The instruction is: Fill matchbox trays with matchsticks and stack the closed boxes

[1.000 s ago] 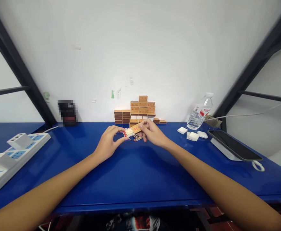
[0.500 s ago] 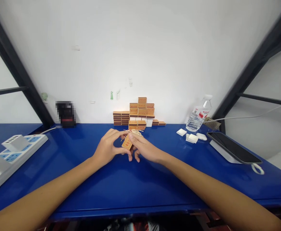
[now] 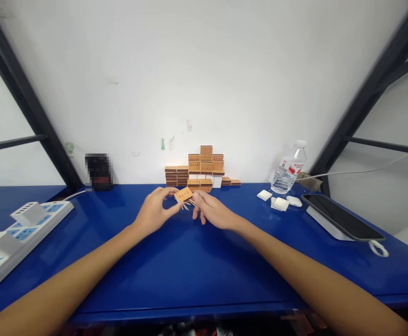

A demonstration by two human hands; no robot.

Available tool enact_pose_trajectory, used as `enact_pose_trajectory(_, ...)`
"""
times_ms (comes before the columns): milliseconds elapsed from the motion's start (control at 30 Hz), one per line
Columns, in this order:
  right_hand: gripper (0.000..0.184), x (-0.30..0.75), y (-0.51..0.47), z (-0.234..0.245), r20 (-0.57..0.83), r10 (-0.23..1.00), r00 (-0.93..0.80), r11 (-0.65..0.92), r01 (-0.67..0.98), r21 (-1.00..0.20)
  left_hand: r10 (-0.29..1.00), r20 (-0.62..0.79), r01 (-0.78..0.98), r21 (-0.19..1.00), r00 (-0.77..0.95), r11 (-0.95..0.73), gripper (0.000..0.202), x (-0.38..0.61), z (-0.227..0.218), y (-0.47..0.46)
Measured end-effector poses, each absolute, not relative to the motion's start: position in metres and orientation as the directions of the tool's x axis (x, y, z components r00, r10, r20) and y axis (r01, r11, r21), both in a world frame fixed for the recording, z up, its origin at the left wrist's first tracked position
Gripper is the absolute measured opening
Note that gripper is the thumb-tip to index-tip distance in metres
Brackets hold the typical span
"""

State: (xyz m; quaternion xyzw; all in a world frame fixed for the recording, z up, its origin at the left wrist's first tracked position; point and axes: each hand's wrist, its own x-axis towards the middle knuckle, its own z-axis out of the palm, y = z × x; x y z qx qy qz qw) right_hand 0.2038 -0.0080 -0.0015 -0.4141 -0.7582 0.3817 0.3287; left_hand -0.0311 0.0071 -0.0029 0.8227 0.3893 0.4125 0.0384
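An orange matchbox (image 3: 183, 194) is pinched between the thumbs and fingertips of my left hand (image 3: 154, 211) and my right hand (image 3: 211, 212), a little above the blue table (image 3: 190, 261). Both hands are closed on it, one at each end. A few loose matches (image 3: 189, 204) lie on the table right under the box. Behind them, against the white wall, stands a stack of matchboxes (image 3: 202, 169), several high.
A white power strip (image 3: 15, 233) lies at the left edge. At the right are a water bottle (image 3: 289, 167), small white pieces (image 3: 275, 199), a white mouse (image 3: 293, 201) and a dark tablet (image 3: 343, 217) on a white stand. Black frame bars rise on both sides.
One second ago the box's tray was slid out with red-tipped matches showing. Now the box looks closed, held lower and more to the left, with my hands closer together.
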Motion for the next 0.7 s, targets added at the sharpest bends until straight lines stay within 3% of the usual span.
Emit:
enact_pose_trajectory(100, 0.049, 0.217, 0.0, 0.002, 0.241, 0.902, -0.359, 0.425, 0.632, -0.648, 0.71, 0.627, 0.646, 0.403, 0.321, -0.648, 0.031, -0.044, 0.011, 0.039)
enact_pose_trajectory(200, 0.049, 0.225, 0.005, 0.008, 0.219, 0.928, -0.301, 0.373, 0.754, -0.541, 0.668, 0.676, 0.695, 0.318, 0.312, -0.645, 0.03, -0.052, 0.03, 0.077)
enact_pose_trajectory(400, 0.051, 0.23, 0.007, 0.014, 0.263, 0.924, -0.279, 0.374, 0.804, -0.461, 0.652, 0.676, 0.747, 0.225, 0.343, -0.626, 0.025, -0.039, 0.048, 0.141)
enact_pose_trajectory(700, 0.056, 0.239, 0.013, 0.016, 0.296, 0.922, -0.251, 0.351, 0.866, -0.357, 0.639, 0.707, 0.756, 0.231, 0.302, -0.613, 0.02, -0.024, 0.035, 0.161)
